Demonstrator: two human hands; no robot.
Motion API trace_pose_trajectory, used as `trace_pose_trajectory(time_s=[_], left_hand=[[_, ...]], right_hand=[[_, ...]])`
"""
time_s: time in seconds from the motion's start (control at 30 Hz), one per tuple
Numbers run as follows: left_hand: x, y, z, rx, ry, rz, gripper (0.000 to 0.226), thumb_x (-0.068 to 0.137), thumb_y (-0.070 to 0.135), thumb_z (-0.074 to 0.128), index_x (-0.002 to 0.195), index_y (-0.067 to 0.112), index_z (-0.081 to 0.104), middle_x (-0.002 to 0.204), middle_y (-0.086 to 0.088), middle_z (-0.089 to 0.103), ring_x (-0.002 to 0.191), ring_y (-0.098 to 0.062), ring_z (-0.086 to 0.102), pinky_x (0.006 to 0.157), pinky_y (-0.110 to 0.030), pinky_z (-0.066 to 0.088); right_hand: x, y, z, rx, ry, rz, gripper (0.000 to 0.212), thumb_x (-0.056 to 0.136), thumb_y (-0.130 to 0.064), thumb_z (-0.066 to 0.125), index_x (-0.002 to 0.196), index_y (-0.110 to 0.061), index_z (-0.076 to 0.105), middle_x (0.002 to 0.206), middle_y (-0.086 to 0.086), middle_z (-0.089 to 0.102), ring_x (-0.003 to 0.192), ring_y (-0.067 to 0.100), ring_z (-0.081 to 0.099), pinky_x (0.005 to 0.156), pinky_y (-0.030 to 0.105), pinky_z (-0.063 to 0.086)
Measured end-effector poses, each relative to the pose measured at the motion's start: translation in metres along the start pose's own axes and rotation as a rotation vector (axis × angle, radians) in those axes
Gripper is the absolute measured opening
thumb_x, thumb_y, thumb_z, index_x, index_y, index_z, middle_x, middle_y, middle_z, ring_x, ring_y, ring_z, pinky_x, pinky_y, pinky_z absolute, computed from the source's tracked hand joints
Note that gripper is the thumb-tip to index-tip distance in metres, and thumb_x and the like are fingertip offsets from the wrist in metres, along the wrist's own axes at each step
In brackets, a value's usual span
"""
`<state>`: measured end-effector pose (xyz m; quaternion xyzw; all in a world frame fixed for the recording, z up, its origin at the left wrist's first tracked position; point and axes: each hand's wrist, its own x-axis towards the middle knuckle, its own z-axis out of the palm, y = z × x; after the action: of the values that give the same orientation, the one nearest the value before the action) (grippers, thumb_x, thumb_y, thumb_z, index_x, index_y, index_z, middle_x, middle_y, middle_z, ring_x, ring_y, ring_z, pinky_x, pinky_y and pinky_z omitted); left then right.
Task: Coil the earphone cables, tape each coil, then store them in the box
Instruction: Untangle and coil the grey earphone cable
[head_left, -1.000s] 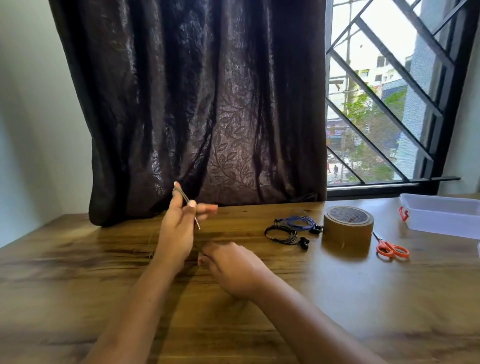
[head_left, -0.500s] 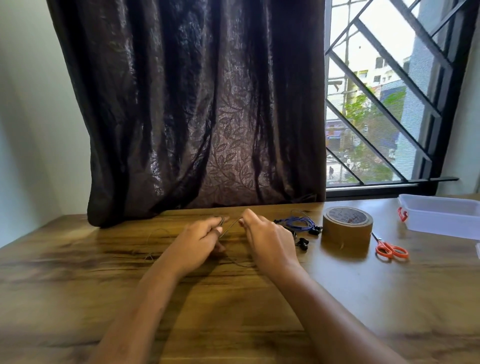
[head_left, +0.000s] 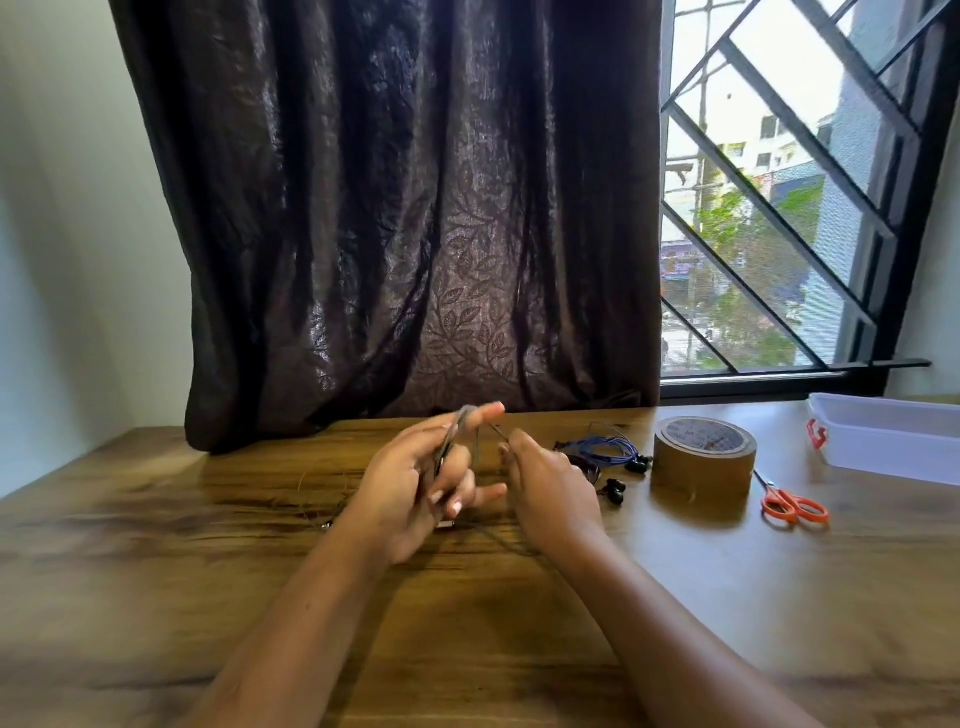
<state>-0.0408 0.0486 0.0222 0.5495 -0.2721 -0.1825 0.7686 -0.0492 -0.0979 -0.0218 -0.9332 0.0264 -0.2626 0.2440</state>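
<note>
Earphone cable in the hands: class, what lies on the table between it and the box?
The blue earphones, tape roll and orange scissors lie between the cable and the box; carried above, probably nothing blocks it.

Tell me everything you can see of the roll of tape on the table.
The roll of tape is wide and brown, like packing tape. Its grey top face carries dark print too small to read. It lies flat on the wooden table, right of the blue earphones and left of the orange scissors, whose tips point toward it. No hand is on it.
</note>
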Motion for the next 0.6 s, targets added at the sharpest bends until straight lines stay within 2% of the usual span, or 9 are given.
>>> trace_pose_trajectory(time_s=[0.1, 0.2, 0.3, 0.33, 0.43, 0.47, 0.53, 0.6], left_hand=[[0.004, 0.001, -0.002, -0.129, 0.098, 0.082, 0.038, 0.101, 0.019, 0.026, 0.128, 0.015, 0.053, 0.055, -0.003, 0.057, 0.042, -0.014, 0.052, 0.078, -0.041, 0.055], [0.010, 0.003, -0.012, -0.172, 0.246, 0.201, 0.038, 0.102, 0.022, 0.028, 0.137, 0.015, 0.042, 0.080, -0.007, 0.073, 0.060, -0.018, 0.068, 0.069, -0.034, 0.057], [0.014, 0.006, -0.028, -0.201, 0.363, 0.317, 0.042, 0.103, 0.023, 0.029, 0.144, 0.014, 0.031, 0.094, -0.005, 0.075, 0.087, -0.020, 0.071, 0.077, -0.035, 0.058], [0.014, 0.008, -0.034, -0.171, 0.394, 0.342, 0.040, 0.103, 0.022, 0.029, 0.142, 0.013, 0.033, 0.096, -0.002, 0.075, 0.093, -0.018, 0.070, 0.081, -0.037, 0.055], [0.015, 0.009, -0.051, 0.045, 0.466, 0.370, 0.029, 0.103, 0.017, 0.029, 0.129, 0.012, 0.043, 0.099, 0.007, 0.073, 0.110, -0.015, 0.062, 0.094, -0.038, 0.044], [0.015, 0.009, -0.055, 0.174, 0.490, 0.380, 0.032, 0.103, 0.015, 0.029, 0.134, 0.015, 0.038, 0.101, 0.007, 0.072, 0.112, -0.014, 0.061, 0.095, -0.036, 0.042], [0.014, 0.006, -0.061, 0.479, 0.501, 0.384, 0.049, 0.102, 0.013, 0.031, 0.149, 0.019, 0.018, 0.107, 0.005, 0.069, 0.107, -0.012, 0.062, 0.094, -0.031, 0.044], [0.013, 0.001, -0.063, 0.721, 0.461, 0.352, 0.058, 0.101, 0.012, 0.035, 0.149, 0.029, 0.006, 0.107, 0.003, 0.066, 0.101, -0.012, 0.063, 0.092, -0.029, 0.045]], right_hand=[[-0.002, -0.006, 0.009, 0.030, -0.123, -0.033, 0.017, 0.102, -0.024, 0.035, 0.101, -0.023, 0.052, 0.084, -0.005, 0.062, 0.074, 0.019, 0.064, 0.066, 0.038, 0.055], [-0.004, -0.016, 0.013, 0.012, -0.225, -0.097, 0.019, 0.102, -0.030, 0.035, 0.099, -0.022, 0.053, 0.087, 0.000, 0.066, 0.074, 0.021, 0.065, 0.070, 0.042, 0.056], [-0.006, -0.025, 0.010, 0.025, -0.304, -0.173, 0.023, 0.103, -0.037, 0.034, 0.092, -0.023, 0.049, 0.083, -0.001, 0.063, 0.069, 0.020, 0.059, 0.063, 0.035, 0.050], [-0.007, -0.027, 0.010, 0.017, -0.313, -0.199, 0.022, 0.103, -0.037, 0.033, 0.089, -0.025, 0.046, 0.081, -0.003, 0.061, 0.067, 0.019, 0.057, 0.060, 0.033, 0.047], [-0.008, -0.029, 0.009, 0.001, -0.277, -0.256, 0.023, 0.102, -0.039, 0.033, 0.087, -0.027, 0.045, 0.079, -0.004, 0.061, 0.066, 0.018, 0.056, 0.057, 0.031, 0.042], [-0.007, -0.028, 0.009, -0.006, -0.257, -0.271, 0.024, 0.102, -0.040, 0.034, 0.088, -0.026, 0.048, 0.080, -0.003, 0.062, 0.068, 0.018, 0.057, 0.057, 0.031, 0.042], [-0.006, -0.025, 0.009, -0.026, -0.205, -0.299, 0.028, 0.101, -0.043, 0.034, 0.093, -0.024, 0.053, 0.083, -0.003, 0.065, 0.072, 0.019, 0.060, 0.060, 0.031, 0.045], [-0.004, -0.021, 0.006, -0.018, -0.127, -0.323, 0.031, 0.100, -0.045, 0.035, 0.096, -0.024, 0.057, 0.084, -0.005, 0.066, 0.072, 0.017, 0.061, 0.061, 0.032, 0.048]])
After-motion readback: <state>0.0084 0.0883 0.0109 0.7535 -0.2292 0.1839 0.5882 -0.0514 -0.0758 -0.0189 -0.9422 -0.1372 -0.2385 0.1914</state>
